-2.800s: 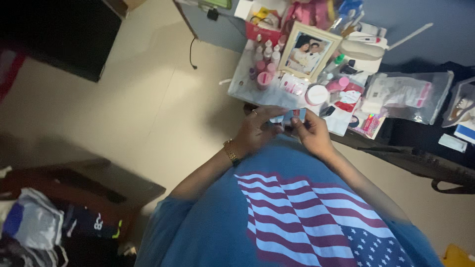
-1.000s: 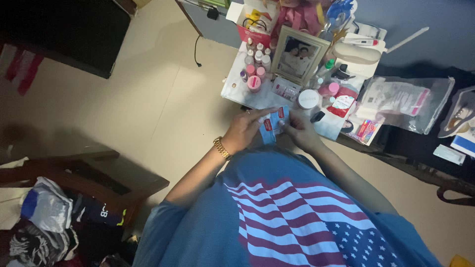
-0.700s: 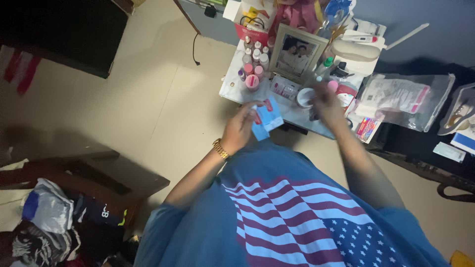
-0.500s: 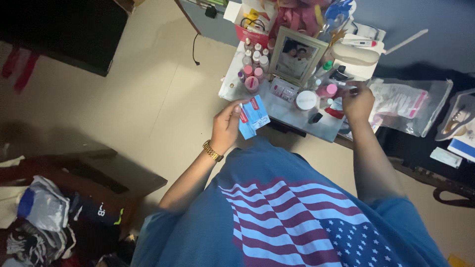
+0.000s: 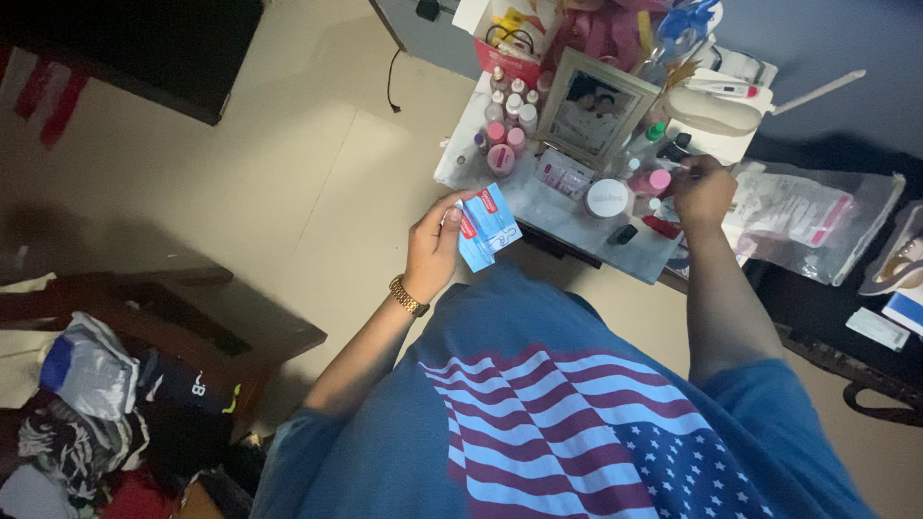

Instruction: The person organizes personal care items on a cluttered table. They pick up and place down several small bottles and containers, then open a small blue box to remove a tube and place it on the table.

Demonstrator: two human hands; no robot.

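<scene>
Our left hand (image 5: 432,252) grips the blue box (image 5: 486,227) off the shelf; our right hand (image 5: 703,190), at three o'clock, reaches among bottles, its grip unclear.

Small blue-and-red carton (image 5: 486,227), tilted, in left-hand grip

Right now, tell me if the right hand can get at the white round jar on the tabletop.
Probably yes: the right hand hovers over the cluttered table, close beside the white round jar, with nothing tall between them. The left hand holds the blue box.
</scene>
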